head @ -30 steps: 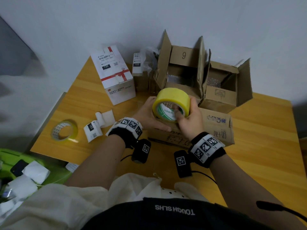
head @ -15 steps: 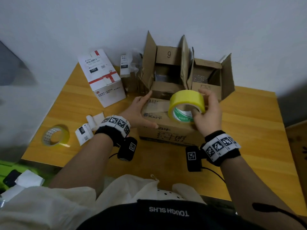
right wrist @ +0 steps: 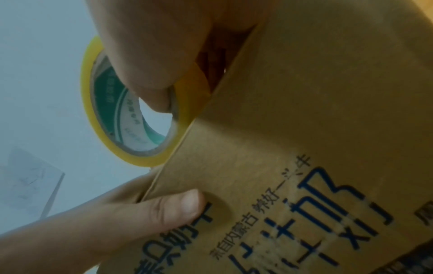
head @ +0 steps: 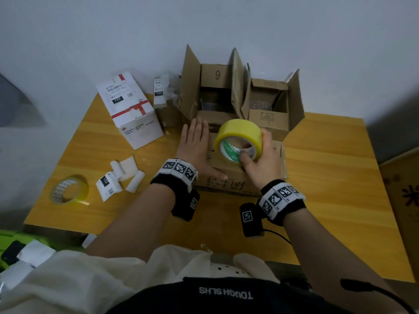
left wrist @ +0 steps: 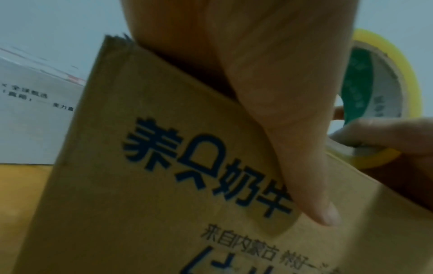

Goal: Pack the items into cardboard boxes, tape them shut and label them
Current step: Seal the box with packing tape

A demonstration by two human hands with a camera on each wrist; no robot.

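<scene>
A closed brown cardboard box [head: 229,184] with dark print lies in front of me on the wooden table [head: 328,177]. My left hand [head: 195,146] lies flat on the left part of its top, fingers straight, with the thumb [left wrist: 304,166] down the printed front face. My right hand [head: 260,157] grips a yellow tape roll [head: 238,132] standing on edge on the box top, thumb hooked into the core. The wrist views show the tape roll [right wrist: 98,115] touching the top edge of the box [right wrist: 304,129].
Two open cardboard boxes [head: 215,87] [head: 272,109] stand behind, against the wall. At the left are a white carton with a red ribbon print [head: 133,114], a second tape roll [head: 69,189] and small white rolled labels [head: 122,175]. A carton [head: 403,200] stands at the table's right.
Both hands held the roll above the box a second ago. My left hand let go and now lies flat on the box top; my right hand carried the roll rightwards along the top.
</scene>
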